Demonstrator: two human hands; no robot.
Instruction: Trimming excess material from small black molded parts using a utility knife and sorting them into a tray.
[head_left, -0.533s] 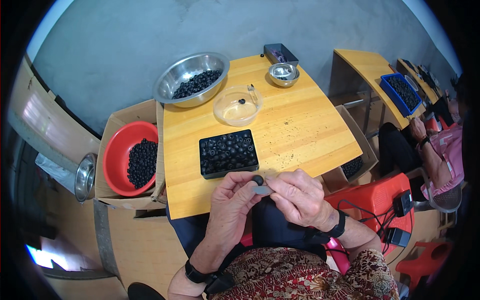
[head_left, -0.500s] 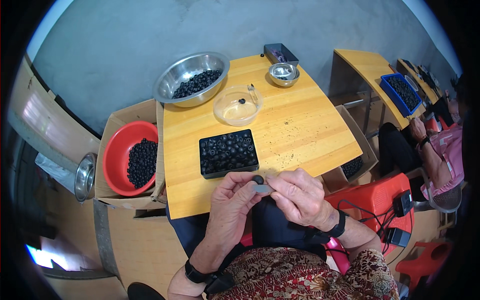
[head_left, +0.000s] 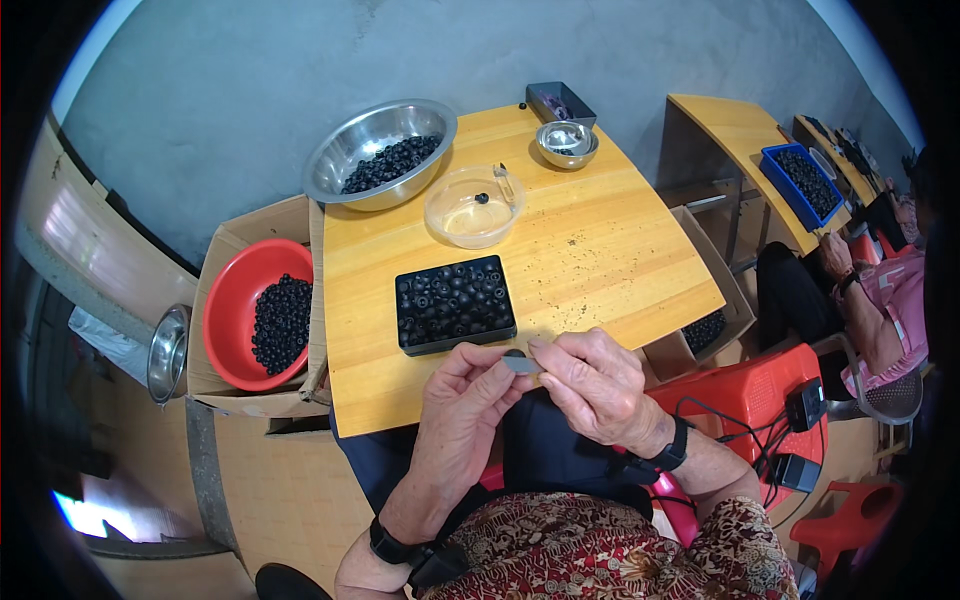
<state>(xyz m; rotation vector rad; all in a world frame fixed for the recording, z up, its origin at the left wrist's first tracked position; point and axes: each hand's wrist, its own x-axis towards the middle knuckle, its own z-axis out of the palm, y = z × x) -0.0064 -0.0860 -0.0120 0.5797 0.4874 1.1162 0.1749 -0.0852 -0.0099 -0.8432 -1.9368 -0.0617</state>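
Just in front of the table's near edge, my left hand (head_left: 465, 405) pinches a small round black piece (head_left: 514, 353) between thumb and fingers. My right hand (head_left: 595, 390) is closed on a small flat grey blade (head_left: 522, 366), which lies against the near side of that piece. The fingers cover most of the piece and the blade's other end. Right beyond my hands, a black rectangular tray (head_left: 460, 343) holds many similar round black pieces, several with a hole showing.
On the wooden table (head_left: 620, 270) stand a clear plastic bowl (head_left: 450, 232), a steel basin (head_left: 325, 185), a small metal bowl (head_left: 560, 159) and a grey box (head_left: 588, 118). Dark crumbs dot the right side. A red basin (head_left: 222, 335) sits left, a red stool (head_left: 720, 385) right. Another person works far right.
The blade has shifted slightly up and now covers more of the black piece. My right hand has moved a little upward, while the left hand stays nearly in place.
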